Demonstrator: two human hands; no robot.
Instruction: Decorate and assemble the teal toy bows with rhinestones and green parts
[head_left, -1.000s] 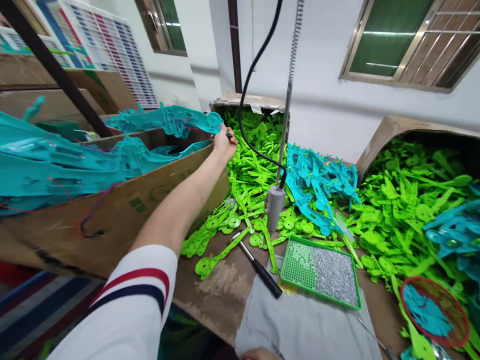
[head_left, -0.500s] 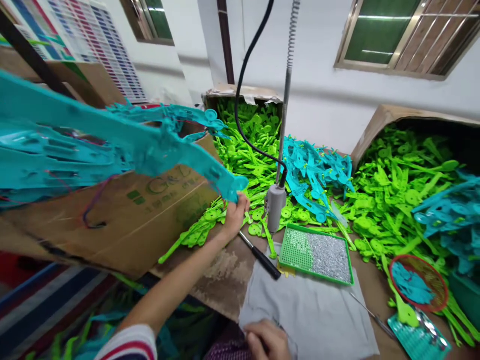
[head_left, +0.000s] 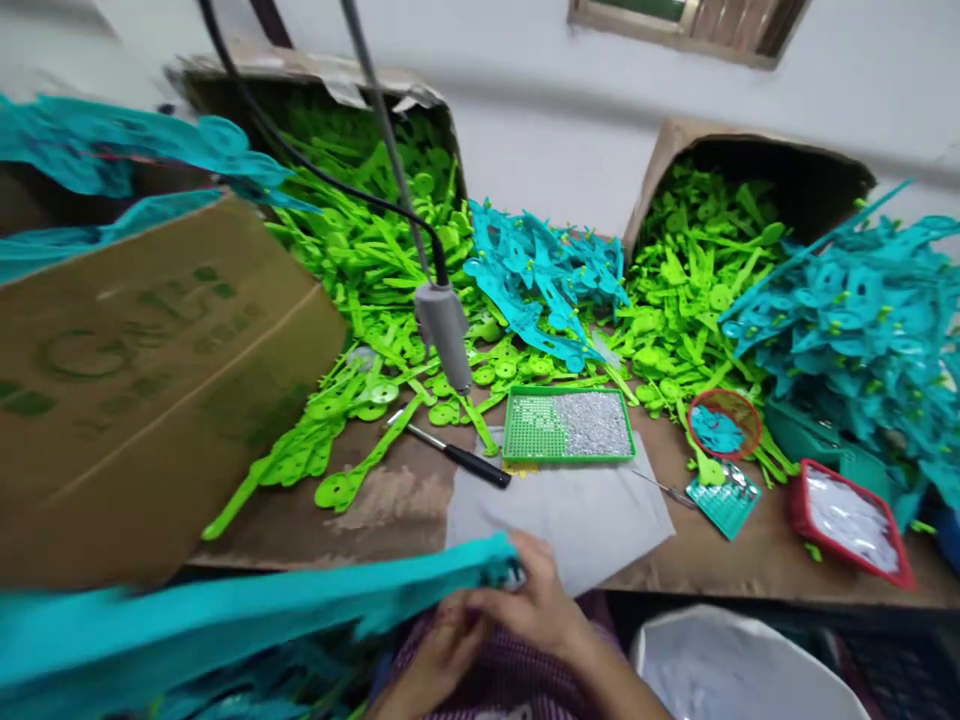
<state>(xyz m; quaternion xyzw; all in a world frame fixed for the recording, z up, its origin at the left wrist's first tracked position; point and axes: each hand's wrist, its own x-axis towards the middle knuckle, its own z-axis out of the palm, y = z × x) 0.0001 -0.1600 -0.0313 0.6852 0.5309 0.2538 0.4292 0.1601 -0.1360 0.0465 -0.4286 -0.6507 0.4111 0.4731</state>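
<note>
A long teal plastic part (head_left: 300,590) stretches from the left edge of the view to my lap. My right hand (head_left: 544,600) is closed on its near end, fingers bent round a small dark fitting there. My left hand (head_left: 442,645) sits just below, its fingers closed against the underside of the same end and touching my right fingers; its exact grip is partly hidden. Beyond the hands, a grey cloth (head_left: 562,510) lies on the bench with a black-handled tool (head_left: 476,463) at its edge. A green tray (head_left: 570,457) of small silvery pieces stands behind it.
A grey hand tool (head_left: 444,330) hangs over the bench. Bright green plastic parts (head_left: 375,250) and teal assemblies (head_left: 862,330) are heaped around. A cardboard box (head_left: 172,370) stands left; a red basket (head_left: 725,424), red tray (head_left: 853,522) and white-lined bin (head_left: 742,665) are at right.
My left hand has come down from the box side to my lap with the teal part. My right hand has taken hold of its end. The view has turned right and downward.
</note>
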